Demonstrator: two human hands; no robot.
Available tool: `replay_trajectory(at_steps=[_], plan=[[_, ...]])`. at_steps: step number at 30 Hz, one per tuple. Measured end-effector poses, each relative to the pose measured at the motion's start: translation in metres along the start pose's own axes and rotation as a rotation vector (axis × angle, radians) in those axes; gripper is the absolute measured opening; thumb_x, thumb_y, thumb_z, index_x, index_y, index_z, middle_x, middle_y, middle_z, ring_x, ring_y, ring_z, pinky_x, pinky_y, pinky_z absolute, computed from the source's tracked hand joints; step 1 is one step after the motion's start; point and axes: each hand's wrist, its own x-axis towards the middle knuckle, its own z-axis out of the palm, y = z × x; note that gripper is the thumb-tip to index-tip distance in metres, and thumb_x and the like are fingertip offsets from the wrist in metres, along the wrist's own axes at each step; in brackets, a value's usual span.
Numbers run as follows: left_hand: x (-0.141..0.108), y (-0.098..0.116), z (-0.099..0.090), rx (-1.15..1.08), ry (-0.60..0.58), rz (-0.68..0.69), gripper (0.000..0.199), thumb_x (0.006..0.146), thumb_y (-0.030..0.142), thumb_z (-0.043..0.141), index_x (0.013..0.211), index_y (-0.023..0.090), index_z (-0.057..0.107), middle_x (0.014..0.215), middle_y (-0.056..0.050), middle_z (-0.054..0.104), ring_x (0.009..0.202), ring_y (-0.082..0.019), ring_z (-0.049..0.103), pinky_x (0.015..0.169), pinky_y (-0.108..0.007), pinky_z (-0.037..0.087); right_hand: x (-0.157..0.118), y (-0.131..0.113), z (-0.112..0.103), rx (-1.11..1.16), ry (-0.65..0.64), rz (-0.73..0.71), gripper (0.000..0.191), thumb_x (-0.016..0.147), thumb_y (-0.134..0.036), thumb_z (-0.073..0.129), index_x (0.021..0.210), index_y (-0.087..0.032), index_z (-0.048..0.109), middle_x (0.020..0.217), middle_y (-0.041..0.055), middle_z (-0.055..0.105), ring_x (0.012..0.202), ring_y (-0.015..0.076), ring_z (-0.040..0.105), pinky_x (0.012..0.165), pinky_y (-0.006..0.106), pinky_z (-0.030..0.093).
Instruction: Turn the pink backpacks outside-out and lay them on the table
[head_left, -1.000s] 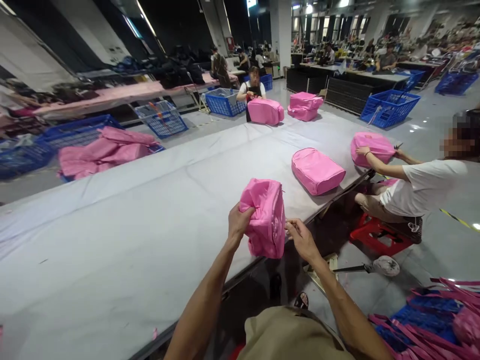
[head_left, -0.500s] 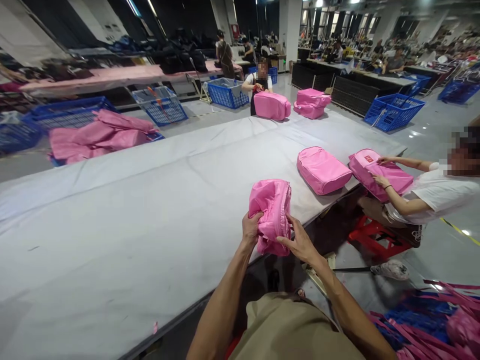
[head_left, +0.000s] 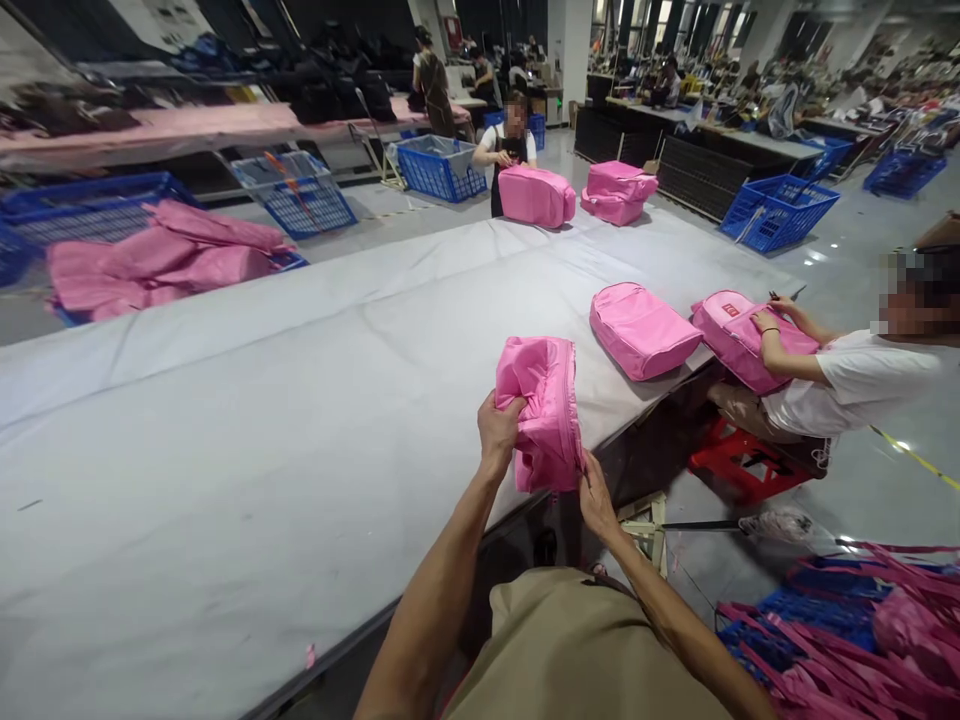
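From the head view, our left hand (head_left: 499,428) grips the crumpled pink fabric backpack (head_left: 546,410) at the grey cloth-covered counter (head_left: 225,450) edge, our right hand (head_left: 598,497) fingers pinching its lower seam; it looks unfinished beside a co-worker's flat pink backpack (head_left: 643,329)

Both hands grip a pink backpack (head_left: 546,410) at the desk (head_left: 225,440) edge. The left hand (head_left: 499,432) clutches its side. The right hand (head_left: 598,498) pinches its lower corner.
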Motion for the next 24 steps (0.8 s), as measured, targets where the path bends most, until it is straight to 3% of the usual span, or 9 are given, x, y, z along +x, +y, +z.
replay_trajectory(at_steps=[4,12,19,22,24], plan=[[0.006,0.001,0.001,0.053,-0.002,0.049,0.017,0.071,0.032,0.075,0.074,0.022,0.062,0.068,0.007,0.055,0.064,-0.013,0.045,0.059,-0.027,0.034,-0.007,0.001,-0.003,-0.031,0.034,0.048,0.064,0.114,-0.055,0.043,0.166,-0.019,0.054,0.166,0.0173,0.057,0.155,0.0268,0.055,0.134,0.053,0.044],[0.005,0.006,0.003,0.092,-0.069,0.082,0.016,0.073,0.031,0.073,0.074,0.023,0.060,0.067,0.007,0.052,0.063,-0.013,0.043,0.058,-0.027,0.032,0.028,-0.046,-0.029,-0.323,0.114,-0.324,0.047,0.106,-0.028,0.055,0.152,-0.019,0.066,0.140,0.0136,0.076,0.131,0.0267,0.071,0.117,0.046,0.059],[-0.004,0.011,0.003,0.150,-0.207,0.154,0.010,0.076,0.030,0.070,0.078,0.023,0.063,0.069,0.006,0.054,0.066,-0.015,0.045,0.063,-0.027,0.034,0.057,-0.095,-0.055,-0.613,0.145,-0.426,0.050,0.104,-0.032,0.064,0.152,-0.017,0.069,0.133,0.0159,0.080,0.113,0.0302,0.076,0.098,0.042,0.059],[-0.004,0.012,-0.001,0.185,-0.227,0.170,0.012,0.079,0.034,0.072,0.081,0.023,0.068,0.068,0.006,0.056,0.067,-0.016,0.047,0.065,-0.028,0.036,0.083,-0.107,-0.070,-0.648,0.130,-0.388,0.037,0.111,-0.043,0.056,0.126,-0.019,0.081,0.104,0.0129,0.084,0.093,0.0247,0.074,0.083,0.033,0.051],[0.001,0.012,-0.012,0.211,-0.219,0.170,0.015,0.079,0.036,0.075,0.085,0.022,0.073,0.069,0.005,0.060,0.069,-0.017,0.051,0.067,-0.028,0.038,0.097,-0.097,-0.086,-0.666,0.196,-0.206,0.047,0.113,-0.055,0.051,0.103,-0.020,0.082,0.084,0.0090,0.079,0.077,0.0201,0.067,0.073,0.030,0.041]])
